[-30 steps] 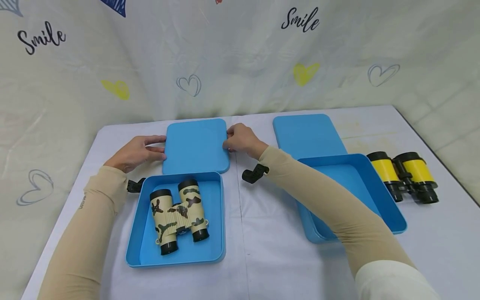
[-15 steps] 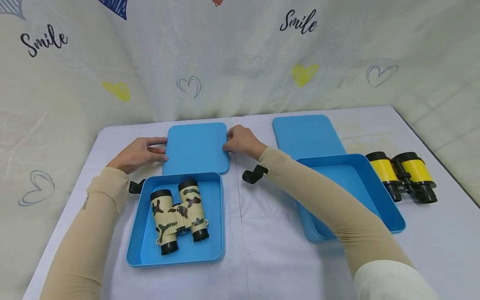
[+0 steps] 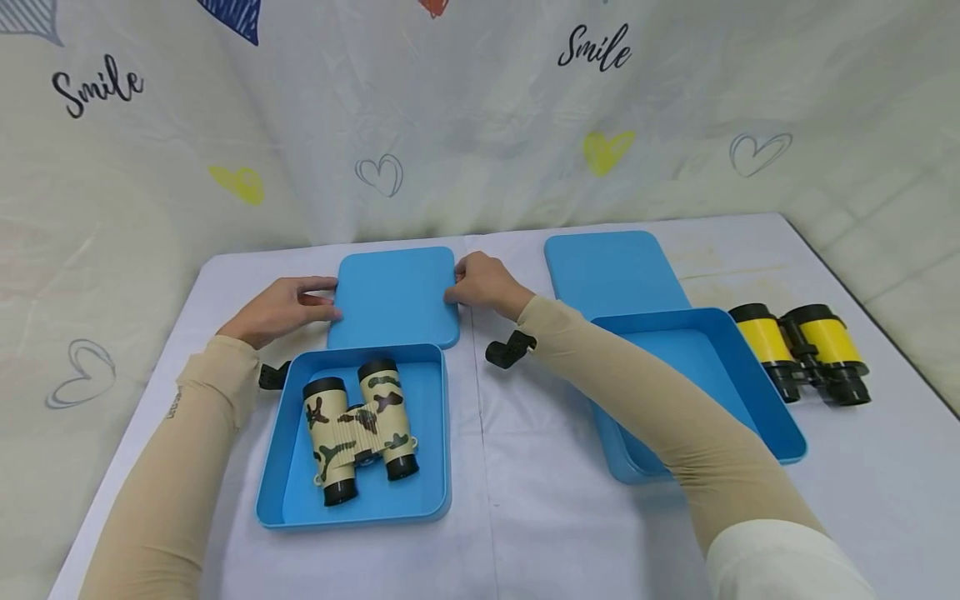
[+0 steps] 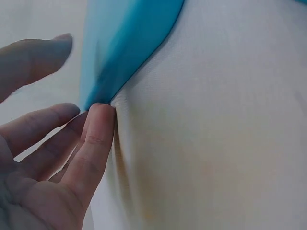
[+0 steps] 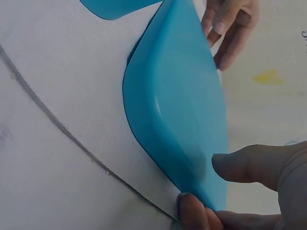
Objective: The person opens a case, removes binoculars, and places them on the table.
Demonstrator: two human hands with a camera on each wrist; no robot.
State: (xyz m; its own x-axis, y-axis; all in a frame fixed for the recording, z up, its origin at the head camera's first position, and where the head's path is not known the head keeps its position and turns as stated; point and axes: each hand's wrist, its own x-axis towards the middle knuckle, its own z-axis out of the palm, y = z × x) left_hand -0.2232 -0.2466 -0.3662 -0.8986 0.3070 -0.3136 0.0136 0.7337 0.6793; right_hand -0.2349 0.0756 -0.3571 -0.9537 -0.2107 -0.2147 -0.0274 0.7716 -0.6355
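A light-blue box lid (image 3: 393,298) lies near the far table edge with its smooth side up. My left hand (image 3: 281,311) touches its left edge with fairly straight fingers; in the left wrist view the fingertips (image 4: 101,112) meet the rim and the thumb stands apart. At the lid's right edge my right hand (image 3: 489,285) holds on with bent fingers, the thumb (image 5: 240,165) over the lid in the right wrist view. In front of the lid sits an open blue box (image 3: 281,492), with camouflage binoculars (image 3: 363,432) lying inside.
A second blue box (image 3: 776,429) stands open on the right, partly behind my right forearm. Another blue lid (image 3: 618,271) lies behind it. Yellow-and-black binoculars (image 3: 798,346) rest on the white cloth at its right. A printed curtain (image 3: 480,117) hangs behind the table.
The far edge of the lid between my hands has dropped slightly, and the lid lies flatter. Both hands keep their places at its sides. The view has shifted a little.
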